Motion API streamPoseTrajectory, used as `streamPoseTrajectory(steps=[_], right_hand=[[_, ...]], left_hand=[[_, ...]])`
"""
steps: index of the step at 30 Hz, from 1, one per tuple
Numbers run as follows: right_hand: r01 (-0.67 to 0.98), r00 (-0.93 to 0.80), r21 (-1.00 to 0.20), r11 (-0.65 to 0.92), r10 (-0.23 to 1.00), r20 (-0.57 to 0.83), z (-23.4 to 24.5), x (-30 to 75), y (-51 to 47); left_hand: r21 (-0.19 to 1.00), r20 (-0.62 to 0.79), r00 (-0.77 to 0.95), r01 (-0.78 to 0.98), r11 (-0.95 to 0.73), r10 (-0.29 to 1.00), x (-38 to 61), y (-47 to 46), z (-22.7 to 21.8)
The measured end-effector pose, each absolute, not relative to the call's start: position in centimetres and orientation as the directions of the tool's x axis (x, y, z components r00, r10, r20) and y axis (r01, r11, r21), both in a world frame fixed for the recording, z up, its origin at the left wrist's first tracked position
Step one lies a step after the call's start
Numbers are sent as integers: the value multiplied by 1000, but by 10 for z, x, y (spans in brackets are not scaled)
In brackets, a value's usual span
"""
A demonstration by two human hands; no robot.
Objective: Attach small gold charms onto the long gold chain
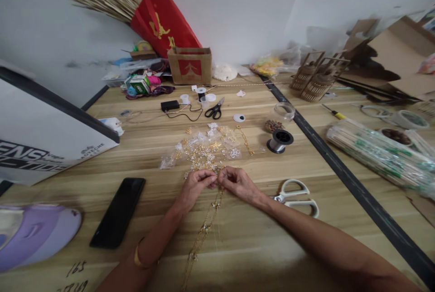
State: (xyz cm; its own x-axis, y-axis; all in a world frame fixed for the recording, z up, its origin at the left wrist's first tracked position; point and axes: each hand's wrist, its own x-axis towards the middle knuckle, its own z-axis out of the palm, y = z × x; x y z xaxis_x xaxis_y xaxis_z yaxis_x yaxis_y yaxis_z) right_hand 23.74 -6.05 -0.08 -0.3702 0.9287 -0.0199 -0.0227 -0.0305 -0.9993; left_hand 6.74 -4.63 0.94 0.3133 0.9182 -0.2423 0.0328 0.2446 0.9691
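Both hands meet over the near edge of a spread of small gold and clear beads [204, 153]. My left hand [200, 184] is closed in a pinch, thumb against fingers. Close beside it, fingertips almost touching, my right hand [238, 183] pinches the upper end of a thin gold chain [205, 228]. The chain carries small bright charms and runs down the table toward me in two strands. What sits between the left fingertips is too small to make out. A shorter gold chain [246, 140] lies behind the right hand.
White-handled scissors [299, 199] lie under the right forearm. A wire spool [279, 141] and a jar of beads [278, 117] stand behind it. At left are a black phone [118, 212] and a purple device [41, 235]. Black scissors [215, 109] lie farther back.
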Motion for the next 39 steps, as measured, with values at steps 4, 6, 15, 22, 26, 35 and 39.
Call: streamPoseTrajectory(steps=[4,6,15,22,26,35,39], right_hand=[[-12,-370,-1000,-28,929,-22,-2,238,-60],[-8,-373,-999,-31,928,-26,-2,238,-60],[-12,-368,-1000,-29,930,-22,-1,238,-60],[15,-363,-1000,-4,932,-9,-1,239,-60],[-9,-365,-1000,-25,931,-20,0,238,-60],[-5,-360,-999,-39,932,-35,3,237,-60],[-9,-363,-999,-47,931,-41,0,237,-60]], left_hand=[[967,-251,310,31,254,917,68,-46,11],[967,-252,307,34,254,918,68,-46,11],[966,-254,311,43,253,916,68,-46,13],[968,-249,325,59,243,912,68,-45,13],[969,-244,325,52,240,914,68,-45,11],[968,-248,326,53,244,912,68,-46,13],[970,-243,333,63,236,911,68,-46,13]])
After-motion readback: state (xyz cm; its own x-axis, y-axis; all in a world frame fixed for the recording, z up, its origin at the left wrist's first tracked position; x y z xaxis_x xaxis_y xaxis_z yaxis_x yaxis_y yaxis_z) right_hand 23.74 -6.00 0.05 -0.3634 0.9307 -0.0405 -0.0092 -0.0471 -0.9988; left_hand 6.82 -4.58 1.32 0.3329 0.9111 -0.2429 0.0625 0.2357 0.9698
